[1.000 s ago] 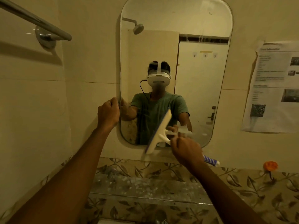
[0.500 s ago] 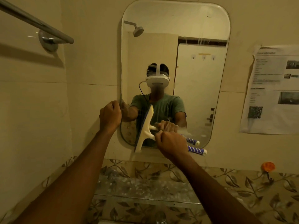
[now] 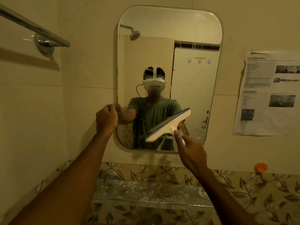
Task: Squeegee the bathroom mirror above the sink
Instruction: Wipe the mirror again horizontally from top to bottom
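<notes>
Two bare hands are recorded in front of the wall. The right hand (image 3: 190,149) is closed around the handle of a squeegee (image 3: 168,125), the handle itself being almost wholly covered by the fingers; the white head with its dark blade edge is seen tilted, its right end higher than its left, blurred, over the lower right part of the mirror (image 3: 168,46). Whether the blade touches the glass cannot be told. The left hand (image 3: 106,119) is curled into a fist at the left rim of the mirror, low on that side, with the fingers wrapped onto the edge; both forearms are extended up from the bottom of the view. The mirror is listed as an upright rounded rectangle fixed to a cream tiled wall; in it a person in a green shirt with a white headset, a shower head and a pale door are reflected. Below the mirror a band of leaf-patterned tiles (image 3: 243,192) is noted, and against it a speckled glass shelf (image 3: 146,190). A chrome towel bar (image 3: 37,30) is mounted at upper left. A printed paper notice (image 3: 267,95) is stuck to the wall at right, and a small orange hook (image 3: 261,167) is found beneath it.
</notes>
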`<state>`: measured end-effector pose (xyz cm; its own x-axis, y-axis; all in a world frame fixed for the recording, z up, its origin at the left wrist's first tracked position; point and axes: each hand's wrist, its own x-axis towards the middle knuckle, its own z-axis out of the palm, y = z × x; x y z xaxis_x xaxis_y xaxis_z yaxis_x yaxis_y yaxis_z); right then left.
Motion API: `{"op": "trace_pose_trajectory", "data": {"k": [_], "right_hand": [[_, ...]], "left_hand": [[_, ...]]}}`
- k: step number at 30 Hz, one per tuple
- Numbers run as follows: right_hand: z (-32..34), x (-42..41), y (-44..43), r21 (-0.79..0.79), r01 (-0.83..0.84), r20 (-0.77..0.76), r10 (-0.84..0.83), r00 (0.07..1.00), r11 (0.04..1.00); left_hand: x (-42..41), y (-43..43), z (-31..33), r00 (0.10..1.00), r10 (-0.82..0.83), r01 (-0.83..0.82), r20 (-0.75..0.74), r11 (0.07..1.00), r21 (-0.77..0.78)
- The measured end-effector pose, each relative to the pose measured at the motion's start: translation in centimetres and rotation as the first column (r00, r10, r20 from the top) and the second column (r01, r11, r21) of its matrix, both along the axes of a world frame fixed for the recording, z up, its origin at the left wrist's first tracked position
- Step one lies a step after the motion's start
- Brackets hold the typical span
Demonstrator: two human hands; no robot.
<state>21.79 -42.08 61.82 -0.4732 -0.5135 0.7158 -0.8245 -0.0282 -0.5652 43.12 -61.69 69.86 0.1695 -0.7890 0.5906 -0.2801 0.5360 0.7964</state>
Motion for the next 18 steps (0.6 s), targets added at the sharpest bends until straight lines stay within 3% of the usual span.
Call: {"op": "trace_pose_trajectory", "data": {"k": [4,11,18], "right_hand": [[1.0,1.8,-0.5,-0.127,-0.076,0.151,0.095,0.984,0.989],[-3.2,2.8,0.2,-0.075,-0.040,0.264,0.058,0.963,0.996],[-0.9,4.0,1.2,0.011,-0.049,0.341,0.043,0.939,0.999]], "left_hand": [[0.0,0.2,0.1,1.000,-0.004,0.004,-0.001,1.000,0.001],[0.0,0.0,-0.1,1.000,-0.009,0.010,0.009,1.000,-0.015],[0.3,0.3,0.1,1.000,-0.019,0.019,0.024,1.000,-0.023]]}}
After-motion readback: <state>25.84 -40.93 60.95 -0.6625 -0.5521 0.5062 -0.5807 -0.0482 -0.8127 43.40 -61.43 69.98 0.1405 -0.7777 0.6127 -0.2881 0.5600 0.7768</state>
